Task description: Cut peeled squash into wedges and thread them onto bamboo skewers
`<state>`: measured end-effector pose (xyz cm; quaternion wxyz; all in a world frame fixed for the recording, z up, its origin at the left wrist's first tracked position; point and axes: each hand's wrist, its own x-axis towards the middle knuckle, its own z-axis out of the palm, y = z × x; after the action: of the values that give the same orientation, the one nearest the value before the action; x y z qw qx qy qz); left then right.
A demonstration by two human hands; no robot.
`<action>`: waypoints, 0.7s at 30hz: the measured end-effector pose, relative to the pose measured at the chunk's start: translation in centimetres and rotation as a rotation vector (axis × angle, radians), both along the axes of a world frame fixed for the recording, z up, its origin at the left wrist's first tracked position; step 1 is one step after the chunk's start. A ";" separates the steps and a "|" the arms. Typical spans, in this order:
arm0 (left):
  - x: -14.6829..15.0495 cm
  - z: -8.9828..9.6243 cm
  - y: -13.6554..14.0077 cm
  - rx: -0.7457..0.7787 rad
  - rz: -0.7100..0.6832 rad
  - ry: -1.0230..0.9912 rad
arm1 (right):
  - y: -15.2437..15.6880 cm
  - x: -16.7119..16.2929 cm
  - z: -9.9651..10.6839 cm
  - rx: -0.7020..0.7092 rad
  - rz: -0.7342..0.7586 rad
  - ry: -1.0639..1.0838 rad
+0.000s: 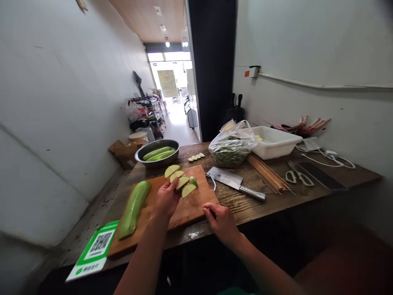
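Note:
Over the wooden cutting board (144, 213), my left hand (167, 198) pinches a pale half-moon zucchini slice (182, 182) in a row of several such slices. My right hand (222, 221) closes its fingers on the near end of a thin skewer (197, 200), which runs up to the slice nearest it (188, 190). How far the skewer passes through the row is hidden by the slices. A small green zucchini piece (193, 181) is just behind the row. To the left lies a long green zucchini (135, 209).
A cleaver (227, 178) lies right of the board, beside a bundle of skewers (267, 174). Behind stand a metal bowl (139, 153) of zucchini, a filled plastic bag (230, 143) and a white tub (276, 143). Scissors (299, 178) and a phone (321, 175) lie right.

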<state>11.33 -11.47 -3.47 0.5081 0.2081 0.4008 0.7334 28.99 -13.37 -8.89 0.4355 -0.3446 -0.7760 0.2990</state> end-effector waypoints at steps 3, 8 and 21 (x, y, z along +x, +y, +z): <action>1.5 -0.1 0.4 0.048 -0.120 0.036 | 0.2 1.1 -0.1 0.038 -0.060 -0.025; 4.1 -0.6 1.1 0.015 -0.241 -0.017 | 1.0 1.5 0.0 0.018 -0.107 0.002; 7.9 -3.8 0.7 -0.107 -0.074 -0.122 | 1.8 -1.6 -0.4 0.001 -0.126 0.136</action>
<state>19.27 -10.81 -7.27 0.5685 0.1504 0.3997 0.7031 27.43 -11.59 -9.31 0.5053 -0.3713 -0.7216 0.2936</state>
